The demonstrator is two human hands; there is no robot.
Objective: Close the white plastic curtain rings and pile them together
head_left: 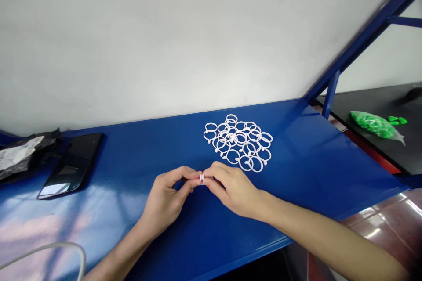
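My left hand (168,199) and my right hand (231,186) meet over the blue table (313,162), fingertips pinched together. Between them sits a small white plastic ring piece (201,178), held by both hands; only its two end knobs show. Just beyond the hands, towards the wall, lies a pile of several white plastic rings (238,142), flat on the table and apart from my fingers.
A black phone (70,164) lies at the left, beside a dark plastic packet (23,153). A white cable (49,250) curls at the near left corner. A bag of green pieces (374,124) rests on a black table at the right, past a blue frame post (329,94).
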